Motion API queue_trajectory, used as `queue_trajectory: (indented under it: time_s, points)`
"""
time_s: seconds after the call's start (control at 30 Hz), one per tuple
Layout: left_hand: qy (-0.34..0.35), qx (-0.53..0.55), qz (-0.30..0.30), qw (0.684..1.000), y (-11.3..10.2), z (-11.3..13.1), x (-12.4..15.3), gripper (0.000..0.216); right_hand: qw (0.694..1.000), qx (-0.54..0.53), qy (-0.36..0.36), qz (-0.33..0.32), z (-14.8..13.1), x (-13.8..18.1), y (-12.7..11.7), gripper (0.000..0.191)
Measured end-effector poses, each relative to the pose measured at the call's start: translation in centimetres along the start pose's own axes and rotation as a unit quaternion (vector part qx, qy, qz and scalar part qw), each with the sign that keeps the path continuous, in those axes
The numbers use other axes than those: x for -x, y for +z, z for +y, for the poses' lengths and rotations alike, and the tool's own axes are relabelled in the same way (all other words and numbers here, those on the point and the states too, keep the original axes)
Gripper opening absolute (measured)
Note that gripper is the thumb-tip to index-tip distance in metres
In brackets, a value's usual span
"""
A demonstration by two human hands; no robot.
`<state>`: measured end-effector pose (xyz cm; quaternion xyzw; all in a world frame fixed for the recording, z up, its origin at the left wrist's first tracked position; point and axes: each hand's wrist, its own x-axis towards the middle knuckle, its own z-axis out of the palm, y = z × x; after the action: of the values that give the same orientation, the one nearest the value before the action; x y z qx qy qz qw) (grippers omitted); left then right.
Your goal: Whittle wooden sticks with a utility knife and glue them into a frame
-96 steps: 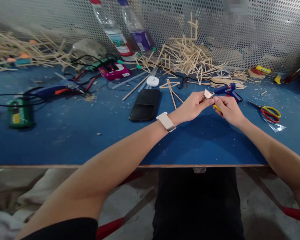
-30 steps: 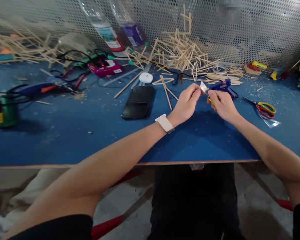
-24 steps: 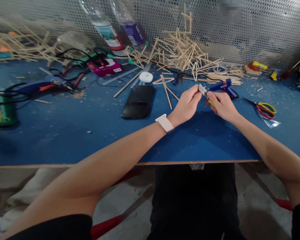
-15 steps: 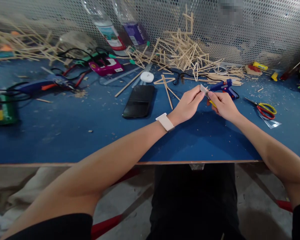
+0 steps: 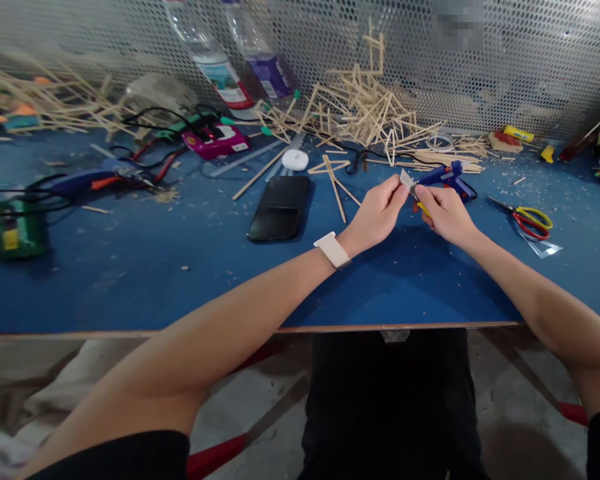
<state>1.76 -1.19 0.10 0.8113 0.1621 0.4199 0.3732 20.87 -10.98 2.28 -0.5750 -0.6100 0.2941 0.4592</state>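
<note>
My right hand (image 5: pixel 447 213) is closed round a utility knife with a yellow handle (image 5: pixel 423 209). Its wide, pale blade (image 5: pixel 406 178) points up and to the left. Close against that blade, my left hand (image 5: pixel 377 215) has thumb and fingers pinched together; whatever lies between them is too small or hidden to make out. A blue glue gun (image 5: pixel 445 173) lies just behind my right hand. To the left of my left hand, a few joined thin wooden sticks (image 5: pixel 334 183) rest on the blue table.
Left of my hands are a black phone (image 5: pixel 281 208) and a white case (image 5: pixel 295 160). Scissors (image 5: pixel 530 222) lie on the right, over a clear set square (image 5: pixel 545 249). A heap of sticks (image 5: pixel 365 110), two bottles (image 5: pixel 225 80) and a magenta power strip (image 5: pixel 216 140) stand behind.
The view has shifted slightly, so things on the left sit a little lower and further right. Both hands keep nearly the same pose at the knife.
</note>
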Motion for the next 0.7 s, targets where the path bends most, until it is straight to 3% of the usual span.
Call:
queue_trajectory:
  time_s: [0.23, 0.43, 0.7]
  points:
    - [-0.011, 0.075, -0.042, 0.996, 0.12, -0.75, 0.02, 0.041, 0.999, -0.047, 0.006, -0.025, 0.32, -0.12, -0.14, 0.093]
    - [-0.010, 0.059, -0.050, 0.997, 0.19, -0.72, -0.07, 0.039, 0.999, -0.044, 0.011, -0.025, 0.39, -0.16, -0.18, 0.090]
    - [0.012, -0.002, -0.023, 1.000, 0.21, -0.68, 0.27, 0.062, 0.998, -0.065, 0.020, -0.014, 0.01, -0.22, 0.18, 0.087]
